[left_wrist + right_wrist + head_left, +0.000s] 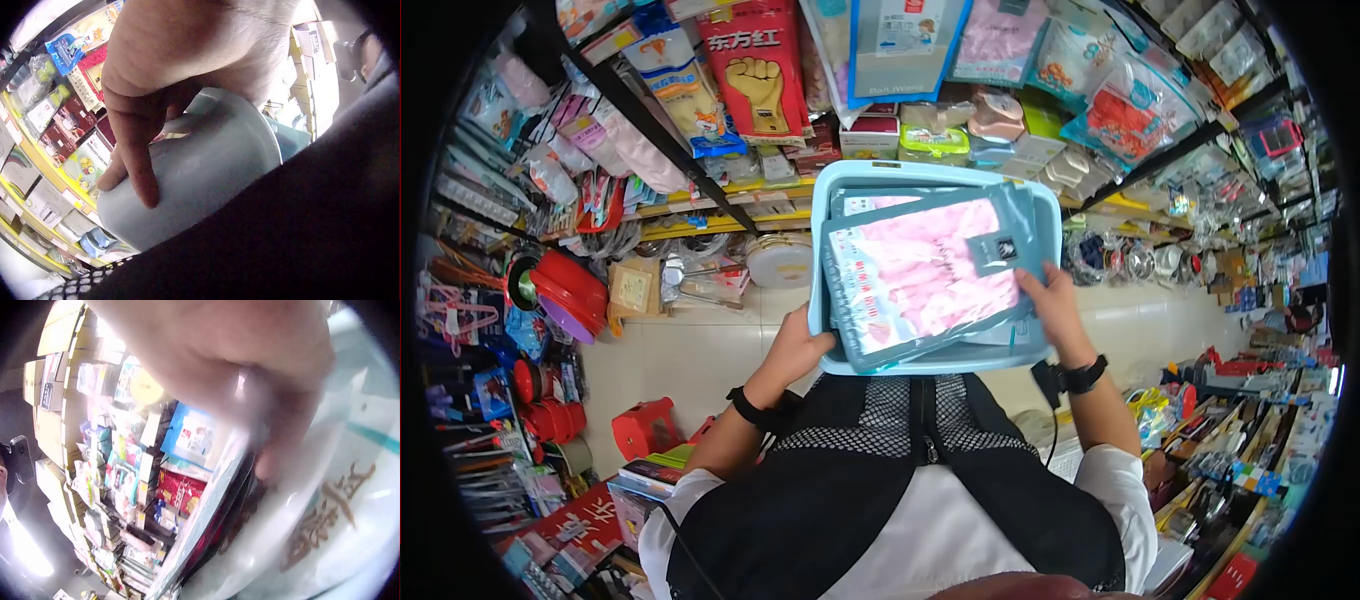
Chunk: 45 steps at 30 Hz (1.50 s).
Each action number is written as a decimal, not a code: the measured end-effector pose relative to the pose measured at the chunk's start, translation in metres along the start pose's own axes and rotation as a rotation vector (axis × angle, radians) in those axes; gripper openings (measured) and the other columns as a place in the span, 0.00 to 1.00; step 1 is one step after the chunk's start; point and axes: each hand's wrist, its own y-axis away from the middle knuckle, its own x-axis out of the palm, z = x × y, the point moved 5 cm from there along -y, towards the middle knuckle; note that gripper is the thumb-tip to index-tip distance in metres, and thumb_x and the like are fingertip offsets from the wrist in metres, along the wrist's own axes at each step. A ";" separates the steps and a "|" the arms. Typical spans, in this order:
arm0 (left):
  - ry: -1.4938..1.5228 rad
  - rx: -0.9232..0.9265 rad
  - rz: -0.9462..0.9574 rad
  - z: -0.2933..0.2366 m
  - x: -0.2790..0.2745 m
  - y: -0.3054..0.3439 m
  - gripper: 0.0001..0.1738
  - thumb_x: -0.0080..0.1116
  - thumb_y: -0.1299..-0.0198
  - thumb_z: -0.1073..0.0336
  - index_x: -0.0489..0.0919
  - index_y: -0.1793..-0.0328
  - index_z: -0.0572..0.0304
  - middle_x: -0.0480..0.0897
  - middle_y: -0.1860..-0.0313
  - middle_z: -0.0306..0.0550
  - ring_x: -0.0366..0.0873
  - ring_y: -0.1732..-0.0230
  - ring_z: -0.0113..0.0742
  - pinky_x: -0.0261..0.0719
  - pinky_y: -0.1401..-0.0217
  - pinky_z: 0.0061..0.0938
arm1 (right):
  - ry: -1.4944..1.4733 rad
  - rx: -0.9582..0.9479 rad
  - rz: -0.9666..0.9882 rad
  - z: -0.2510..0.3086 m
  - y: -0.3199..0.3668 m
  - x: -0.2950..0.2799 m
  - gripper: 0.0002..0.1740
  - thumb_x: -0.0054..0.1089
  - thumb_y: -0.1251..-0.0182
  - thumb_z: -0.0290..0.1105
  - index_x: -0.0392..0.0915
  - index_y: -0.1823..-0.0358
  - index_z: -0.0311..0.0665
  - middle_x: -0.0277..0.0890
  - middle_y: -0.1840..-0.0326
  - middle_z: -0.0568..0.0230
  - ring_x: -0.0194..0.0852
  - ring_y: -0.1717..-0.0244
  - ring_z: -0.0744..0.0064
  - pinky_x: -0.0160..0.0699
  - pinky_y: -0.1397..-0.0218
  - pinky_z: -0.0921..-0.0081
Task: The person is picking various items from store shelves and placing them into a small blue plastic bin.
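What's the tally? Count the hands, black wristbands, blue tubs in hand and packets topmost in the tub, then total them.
Hands (left hand, right hand): 2
Black wristbands: 2
Blue tub: 1
Topmost pink packet: 1
Total: 6

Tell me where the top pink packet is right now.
In the head view, the top pink packet lies just right of centre, over other packaging in the light-blue basin, with the right hand at its right-hand edge.
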 end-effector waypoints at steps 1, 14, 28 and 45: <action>-0.029 0.023 -0.011 -0.003 0.000 0.001 0.24 0.56 0.51 0.75 0.74 0.44 0.71 0.84 0.57 0.56 0.83 0.54 0.41 0.78 0.48 0.31 | 0.030 0.007 0.022 -0.005 0.005 0.009 0.15 0.61 0.33 0.30 0.75 0.49 0.28 0.80 0.64 0.64 0.78 0.67 0.79 0.78 0.65 0.81; -0.050 0.062 -0.119 0.006 -0.015 0.038 0.25 0.52 0.54 0.71 0.74 0.45 0.71 0.82 0.66 0.55 0.79 0.67 0.41 0.78 0.56 0.32 | -0.169 0.089 0.072 0.005 -0.008 0.021 0.18 0.58 0.31 0.29 0.72 0.44 0.25 0.81 0.59 0.60 0.81 0.65 0.76 0.81 0.72 0.78; 0.109 -0.027 -0.132 0.031 -0.002 0.054 0.24 0.50 0.53 0.72 0.74 0.47 0.72 0.81 0.62 0.48 0.76 0.60 0.32 0.76 0.53 0.28 | -0.356 0.327 0.297 -0.073 -0.010 -0.032 0.35 0.62 0.41 0.26 0.63 0.31 0.32 0.73 0.39 0.56 0.73 0.41 0.63 0.70 0.36 0.68; 0.229 0.063 -0.013 -0.075 0.075 0.064 0.44 0.55 0.50 0.68 0.56 0.23 0.68 0.69 0.31 0.52 0.65 0.31 0.38 0.60 0.27 0.31 | -0.200 0.164 0.351 -0.046 0.040 -0.148 0.37 0.55 0.55 0.20 0.65 0.36 0.28 0.77 0.47 0.55 0.77 0.49 0.63 0.76 0.45 0.69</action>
